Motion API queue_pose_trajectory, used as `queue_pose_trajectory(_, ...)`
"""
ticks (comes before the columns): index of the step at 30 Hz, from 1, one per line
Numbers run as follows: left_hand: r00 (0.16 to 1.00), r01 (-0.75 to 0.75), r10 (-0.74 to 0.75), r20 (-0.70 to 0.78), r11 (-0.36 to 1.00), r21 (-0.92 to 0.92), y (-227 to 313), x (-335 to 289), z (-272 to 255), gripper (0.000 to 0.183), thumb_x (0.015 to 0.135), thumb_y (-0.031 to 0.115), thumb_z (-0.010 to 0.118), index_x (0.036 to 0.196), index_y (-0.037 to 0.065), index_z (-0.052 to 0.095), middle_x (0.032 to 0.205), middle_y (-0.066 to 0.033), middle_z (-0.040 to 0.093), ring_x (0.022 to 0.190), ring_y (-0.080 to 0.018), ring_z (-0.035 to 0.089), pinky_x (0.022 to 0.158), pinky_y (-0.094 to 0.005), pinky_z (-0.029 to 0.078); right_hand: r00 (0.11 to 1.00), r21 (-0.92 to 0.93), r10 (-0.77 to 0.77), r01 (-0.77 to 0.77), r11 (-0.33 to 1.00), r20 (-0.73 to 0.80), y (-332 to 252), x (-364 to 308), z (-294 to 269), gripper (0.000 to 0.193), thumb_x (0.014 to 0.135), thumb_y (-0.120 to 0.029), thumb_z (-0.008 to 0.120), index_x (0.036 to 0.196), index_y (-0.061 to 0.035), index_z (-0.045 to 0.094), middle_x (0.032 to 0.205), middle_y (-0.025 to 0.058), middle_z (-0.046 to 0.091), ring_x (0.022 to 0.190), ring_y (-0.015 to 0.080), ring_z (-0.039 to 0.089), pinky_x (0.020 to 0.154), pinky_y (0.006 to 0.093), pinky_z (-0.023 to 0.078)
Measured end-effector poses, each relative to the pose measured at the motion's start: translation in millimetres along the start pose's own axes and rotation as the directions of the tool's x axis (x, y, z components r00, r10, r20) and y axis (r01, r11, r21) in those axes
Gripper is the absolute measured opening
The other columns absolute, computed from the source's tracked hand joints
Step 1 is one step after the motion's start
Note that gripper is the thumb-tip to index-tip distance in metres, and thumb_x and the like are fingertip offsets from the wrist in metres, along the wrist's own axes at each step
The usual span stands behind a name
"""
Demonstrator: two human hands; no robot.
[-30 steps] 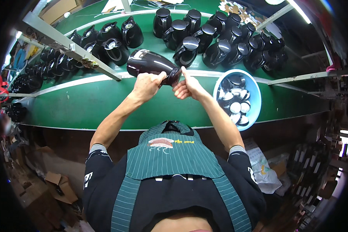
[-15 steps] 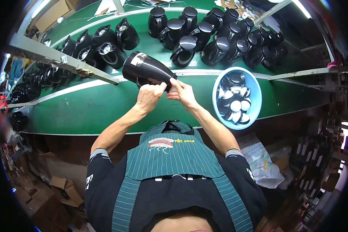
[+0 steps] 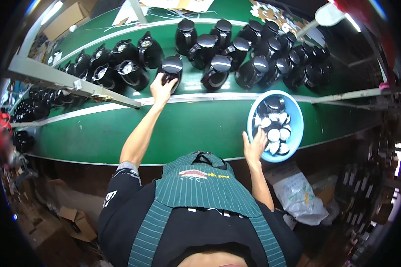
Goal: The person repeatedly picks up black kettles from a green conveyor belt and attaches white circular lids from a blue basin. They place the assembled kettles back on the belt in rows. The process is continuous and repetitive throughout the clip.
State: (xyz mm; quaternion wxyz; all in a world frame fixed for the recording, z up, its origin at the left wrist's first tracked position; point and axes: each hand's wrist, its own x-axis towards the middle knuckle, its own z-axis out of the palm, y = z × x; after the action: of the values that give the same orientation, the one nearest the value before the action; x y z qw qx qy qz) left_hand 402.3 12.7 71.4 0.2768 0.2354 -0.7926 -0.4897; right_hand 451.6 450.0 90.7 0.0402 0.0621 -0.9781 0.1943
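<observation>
A glossy black jug [image 3: 172, 66] stands upright with its lid on, at the near side of the jugs on the green bench. My left hand [image 3: 160, 90] is closed around its handle. On the right, a light blue basin [image 3: 298, 122] holds several black and white round lids [image 3: 273, 135]. My right hand [image 3: 255, 146] reaches over the basin's left rim toward these lids. Its thumb and fingers are apart, and nothing shows between them; the fingertips are slightly blurred.
Several lidded black jugs [image 3: 219, 66] crowd the bench's far middle and right. Lidless jugs [image 3: 127, 73] stand to the left. A pale metal bar [image 3: 75, 81] slants across the left side. A white strip [image 3: 200, 97] runs along the green bench [image 3: 196, 129].
The jug that both hands held tilted now stands upright farther back, with my left hand on it. My right hand has let go and moved right to the basin.
</observation>
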Motion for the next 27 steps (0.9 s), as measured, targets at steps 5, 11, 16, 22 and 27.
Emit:
queue_pose_trajectory(5, 0.991, 0.104, -0.118, -0.057, 0.973, -0.206, -44.7, 34.7, 58.6, 0.037, 0.081, 0.024, 0.091, 0.089, 0.002, 0.063, 0.075, 0.0021, 0.059, 0.07, -0.0072, 0.05, 0.064, -0.0281, 0.045, 0.978, -0.133, -0.061, 0.089, 0.987, 0.199, 43.9, -9.0, 27.5, 0.051, 0.094, -0.028, 0.075, 0.131, 0.0023, 0.059, 0.116, 0.0209, 0.063, 0.11, 0.0403, 0.059, 0.093, 0.0508, 0.051)
queue_pose_trajectory(11, 0.949, 0.308, -0.3, 0.093, 0.946, -0.1, -51.6, 11.8, 60.2, 0.052, 0.087, 0.032, 0.085, 0.119, 0.0, 0.061, 0.1, -0.0107, 0.069, 0.093, -0.0212, 0.065, 0.088, -0.0378, 0.054, 0.954, -0.209, -0.135, 0.194, 0.958, 0.266, 34.5, 10.9, 31.8, 0.023, 0.086, -0.022, 0.077, 0.084, -0.0032, 0.065, 0.078, 0.0209, 0.069, 0.076, 0.0431, 0.07, 0.07, 0.0547, 0.056)
queue_pose_trajectory(16, 1.0, -0.003, 0.004, -0.017, 0.996, 0.095, -55.6, -49.0, -0.4, 0.051, 0.089, 0.015, 0.076, 0.132, 0.001, 0.054, 0.122, -0.0147, 0.063, 0.115, -0.0302, 0.065, 0.099, -0.0389, 0.052, 0.878, -0.04, -0.271, 0.311, 0.95, 0.394, -45.4, -14.7, 57.0, 0.032, 0.087, -0.031, 0.078, 0.083, -0.0026, 0.065, 0.074, 0.0208, 0.069, 0.072, 0.0419, 0.071, 0.067, 0.0533, 0.056)
queue_pose_trajectory(22, 0.859, 0.102, -0.035, -0.51, 0.989, 0.104, -102.3, -82.2, -166.9, 0.016, 0.089, -0.004, 0.059, 0.104, 0.001, 0.059, 0.1, -0.0127, 0.062, 0.09, -0.0287, 0.062, 0.082, -0.0403, 0.051, 0.864, 0.078, -0.367, 0.364, 0.928, 0.345, -164.8, -61.3, 101.5, 0.032, 0.087, -0.035, 0.078, 0.085, -0.0058, 0.063, 0.072, 0.0162, 0.067, 0.069, 0.037, 0.069, 0.062, 0.0501, 0.055)
queue_pose_trajectory(27, 0.946, -0.312, 0.321, 0.048, 0.856, 0.413, -123.3, 37.6, -250.6, 0.037, 0.086, -0.003, 0.064, 0.122, 0.0, 0.06, 0.119, -0.0183, 0.063, 0.112, -0.0374, 0.061, 0.096, -0.0429, 0.052, 0.933, 0.155, -0.326, 0.303, 0.94, 0.155, -230.4, -82.7, 135.8, 0.028, 0.091, -0.032, 0.076, 0.104, -0.0078, 0.071, 0.084, 0.0155, 0.069, 0.082, 0.0349, 0.068, 0.072, 0.0474, 0.055)
